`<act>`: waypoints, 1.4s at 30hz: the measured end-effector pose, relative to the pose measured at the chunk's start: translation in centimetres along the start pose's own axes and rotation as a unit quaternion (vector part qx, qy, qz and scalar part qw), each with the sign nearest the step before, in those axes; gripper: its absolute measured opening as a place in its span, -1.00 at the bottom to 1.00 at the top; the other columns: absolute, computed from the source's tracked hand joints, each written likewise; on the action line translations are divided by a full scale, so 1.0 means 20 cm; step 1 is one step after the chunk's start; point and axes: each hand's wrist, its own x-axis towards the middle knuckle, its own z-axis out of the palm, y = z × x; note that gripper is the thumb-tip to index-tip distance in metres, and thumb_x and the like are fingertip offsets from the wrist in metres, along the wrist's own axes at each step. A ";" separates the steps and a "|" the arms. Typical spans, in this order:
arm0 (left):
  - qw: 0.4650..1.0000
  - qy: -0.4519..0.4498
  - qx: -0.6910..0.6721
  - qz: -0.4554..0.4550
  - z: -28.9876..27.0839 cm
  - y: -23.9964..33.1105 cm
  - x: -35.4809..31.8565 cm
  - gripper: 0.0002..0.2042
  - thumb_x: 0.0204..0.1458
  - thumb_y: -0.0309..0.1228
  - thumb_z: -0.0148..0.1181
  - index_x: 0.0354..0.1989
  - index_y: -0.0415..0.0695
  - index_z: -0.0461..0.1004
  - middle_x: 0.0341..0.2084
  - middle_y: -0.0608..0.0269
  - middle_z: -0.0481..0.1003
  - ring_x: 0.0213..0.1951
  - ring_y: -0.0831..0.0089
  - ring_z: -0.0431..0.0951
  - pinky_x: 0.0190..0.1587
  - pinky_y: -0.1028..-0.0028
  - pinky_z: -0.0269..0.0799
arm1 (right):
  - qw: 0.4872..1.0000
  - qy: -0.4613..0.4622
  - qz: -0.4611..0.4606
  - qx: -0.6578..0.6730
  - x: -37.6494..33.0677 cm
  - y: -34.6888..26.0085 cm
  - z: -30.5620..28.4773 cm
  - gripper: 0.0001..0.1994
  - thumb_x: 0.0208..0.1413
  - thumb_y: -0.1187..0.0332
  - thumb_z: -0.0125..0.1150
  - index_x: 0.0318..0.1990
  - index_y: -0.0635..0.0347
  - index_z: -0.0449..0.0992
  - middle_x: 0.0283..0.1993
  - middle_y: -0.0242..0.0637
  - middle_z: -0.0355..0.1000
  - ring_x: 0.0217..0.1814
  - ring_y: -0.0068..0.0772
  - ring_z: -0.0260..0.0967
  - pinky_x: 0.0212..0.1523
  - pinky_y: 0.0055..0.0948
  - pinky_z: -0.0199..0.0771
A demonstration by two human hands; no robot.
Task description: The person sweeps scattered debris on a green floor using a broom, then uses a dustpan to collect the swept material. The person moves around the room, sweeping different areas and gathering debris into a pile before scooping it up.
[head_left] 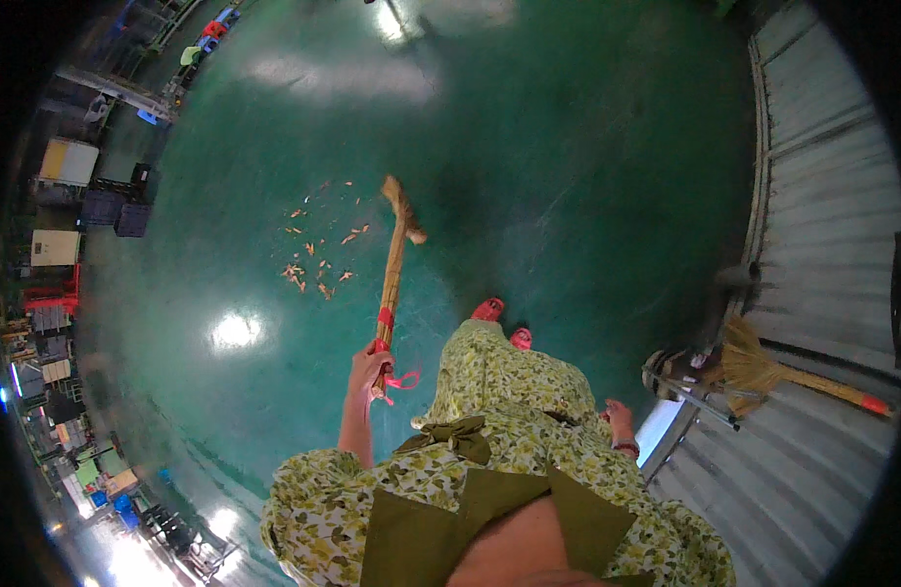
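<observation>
Broom [395, 256] in my left hand [367, 370], fingers wrapped round handle end; head on green floor [587, 176] just right of orange scraps [318, 254]. Right hand [619, 419] at hip, loosely curled, idle. I'd use short low strokes, gathering scraps together.

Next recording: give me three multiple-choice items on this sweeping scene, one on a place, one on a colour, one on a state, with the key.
1. Where does the scatter of small orange debris lie?
A. left of the broom head
B. behind the person
C. on the corrugated metal wall

2. What colour is the glossy floor?
A. grey
B. green
C. white

3. What is the left hand doing?
A. hanging empty
B. resting on the wall
C. gripping the long wooden broom with red tape

Key: 1 A, the bits sit left of the broom's far end. 2 B, the floor shows green all around. 3 C, fingers wrap the handle.
</observation>
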 end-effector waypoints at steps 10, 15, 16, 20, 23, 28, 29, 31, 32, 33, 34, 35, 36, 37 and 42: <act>0.935 -0.295 0.167 0.107 0.85 0.53 0.18 -0.45 -0.20 -0.45 0.07 0.08 -0.16 0.19 -0.69 0.39 0.27 -0.70 0.61 0.28 -0.70 0.56 0.19 | 0.999 0.036 0.010 -0.031 0.08 0.03 -0.06 -0.68 0.02 0.34 -0.04 -0.04 0.17 0.36 -0.29 -0.17 0.40 -0.43 -0.31 0.36 -0.53 -0.33 0.39; 0.844 -0.401 0.331 0.130 1.61 0.82 0.25 -0.75 -0.26 -0.46 0.11 -0.33 -0.18 0.32 -0.73 0.32 0.33 -0.69 0.55 0.37 -0.70 0.50 0.25 | 0.996 0.024 -0.069 -0.055 0.16 -0.06 0.02 -0.70 0.01 0.34 -0.01 -0.09 0.21 0.38 -0.28 -0.14 0.39 -0.40 -0.23 0.37 -0.49 -0.28 0.43; 0.845 -0.418 0.327 0.055 1.72 0.93 0.15 -0.78 -0.28 -0.47 0.12 -0.38 -0.17 0.32 -0.74 0.30 0.34 -0.70 0.54 0.38 -0.70 0.49 0.24 | 0.999 0.022 -0.045 -0.018 0.21 -0.13 0.06 -0.71 0.01 0.34 0.00 -0.10 0.22 0.38 -0.28 -0.13 0.38 -0.39 -0.22 0.37 -0.48 -0.27 0.44; 0.819 -0.515 0.252 0.006 2.20 0.61 0.78 -0.88 -0.32 -0.50 0.14 -0.58 -0.23 0.35 -0.80 0.25 0.35 -0.76 0.46 0.36 -0.71 0.47 0.24 | 0.966 -0.043 0.077 0.244 0.38 -0.54 0.21 -0.69 0.02 0.43 0.01 -0.04 0.24 0.34 -0.46 -0.11 0.40 -0.51 -0.31 0.37 -0.59 -0.34 0.42; 0.803 -0.494 0.334 0.007 2.57 0.70 0.89 -0.90 -0.35 -0.53 0.15 -0.71 -0.25 0.35 -0.80 0.22 0.35 -0.74 0.45 0.37 -0.70 0.46 0.24 | 0.948 -0.068 0.009 0.310 0.37 -0.75 0.28 -0.65 0.01 0.46 -0.03 0.01 0.25 0.31 -0.45 -0.13 0.41 -0.51 -0.41 0.36 -0.57 -0.44 0.42; 0.624 -0.658 0.049 0.418 3.01 0.70 1.50 -0.91 -0.42 -0.53 0.19 -0.74 -0.19 0.38 -0.80 0.25 0.36 -0.75 0.47 0.34 -0.72 0.44 0.21 | 0.992 0.033 -0.075 0.095 0.04 -1.38 0.31 -0.64 0.01 0.49 -0.11 0.02 0.26 0.29 -0.40 -0.14 0.42 -0.47 -0.46 0.35 -0.47 -0.51 0.44; 0.759 -0.570 0.236 0.207 3.17 0.91 1.55 -0.90 -0.41 -0.52 0.20 -0.75 -0.18 0.38 -0.80 0.28 0.36 -0.75 0.48 0.33 -0.72 0.44 0.21 | 0.991 0.051 -0.074 0.100 0.05 -1.52 0.27 -0.64 0.01 0.48 -0.11 0.02 0.26 0.29 -0.39 -0.14 0.42 -0.46 -0.46 0.35 -0.45 -0.51 0.44; 0.836 -0.431 0.339 -0.018 3.24 1.17 1.72 -0.87 -0.43 -0.51 0.23 -0.77 -0.19 0.37 -0.79 0.27 0.37 -0.75 0.47 0.33 -0.72 0.41 0.22 | 0.992 0.057 -0.044 0.099 0.03 -1.53 0.30 -0.65 0.02 0.48 -0.12 0.02 0.26 0.29 -0.39 -0.15 0.42 -0.45 -0.46 0.36 -0.45 -0.52 0.44; 0.857 -0.440 0.269 -0.001 3.18 1.23 1.86 -0.85 -0.45 -0.51 0.25 -0.79 -0.21 0.36 -0.78 0.23 0.38 -0.75 0.45 0.34 -0.73 0.38 0.23 | 0.994 0.051 -0.025 0.093 0.01 -1.47 0.29 -0.65 0.02 0.48 -0.12 0.02 0.26 0.29 -0.39 -0.16 0.42 -0.46 -0.46 0.36 -0.45 -0.52 0.44; 0.863 -0.406 0.301 -0.014 3.14 1.30 2.03 -0.84 -0.44 -0.53 0.24 -0.81 -0.21 0.34 -0.80 0.26 0.36 -0.75 0.49 0.32 -0.73 0.44 0.21 | 0.996 0.039 -0.013 0.080 -0.01 -1.43 0.27 -0.65 0.02 0.48 -0.12 0.02 0.26 0.29 -0.40 -0.17 0.42 -0.46 -0.46 0.36 -0.46 -0.51 0.44; 0.872 -0.406 0.272 0.000 3.10 1.35 2.14 -0.87 -0.43 -0.52 0.24 -0.75 -0.21 0.37 -0.78 0.27 0.36 -0.75 0.51 0.32 -0.73 0.46 0.22 | 0.996 0.032 0.019 0.085 -0.02 -1.33 0.27 -0.65 0.02 0.48 -0.12 0.02 0.25 0.29 -0.40 -0.19 0.42 -0.48 -0.47 0.36 -0.47 -0.50 0.44; 0.885 -0.399 0.240 0.019 3.02 1.46 2.24 -0.88 -0.41 -0.52 0.24 -0.68 -0.21 0.40 -0.77 0.28 0.37 -0.74 0.52 0.33 -0.73 0.49 0.22 | 0.994 0.019 0.049 0.098 -0.04 -1.30 0.28 -0.64 0.00 0.52 -0.12 0.01 0.18 0.30 -0.43 -0.22 0.42 -0.51 -0.51 0.35 -0.50 -0.51 0.43; 0.896 -0.387 0.217 0.007 2.93 1.59 2.28 -0.83 -0.38 -0.52 0.22 -0.52 -0.17 0.41 -0.76 0.32 0.35 -0.75 0.57 0.31 -0.73 0.53 0.19 | 0.993 0.011 0.075 0.094 -0.05 -1.26 0.28 -0.65 0.01 0.51 -0.11 0.01 0.17 0.31 -0.43 -0.23 0.42 -0.52 -0.50 0.35 -0.51 -0.50 0.43; 0.908 -0.371 0.193 -0.002 2.82 1.74 2.29 -0.74 -0.34 -0.51 0.20 -0.37 -0.12 0.43 -0.75 0.37 0.33 -0.75 0.61 0.29 -0.74 0.58 0.16 | 0.991 0.000 0.097 0.088 -0.04 -1.24 0.28 -0.65 0.01 0.50 -0.10 0.00 0.17 0.31 -0.44 -0.23 0.42 -0.52 -0.48 0.35 -0.52 -0.49 0.43; 0.963 -0.262 0.052 -0.028 2.22 2.10 2.32 -0.55 -0.24 -0.50 0.14 -0.06 -0.04 0.30 -0.70 0.38 0.34 -0.75 0.64 0.27 -0.75 0.57 0.21 | 0.984 -0.069 0.098 0.133 0.15 -1.27 0.08 -0.63 -0.02 0.52 -0.07 0.01 0.19 0.28 -0.48 -0.22 0.42 -0.61 -0.48 0.35 -0.62 -0.50 0.45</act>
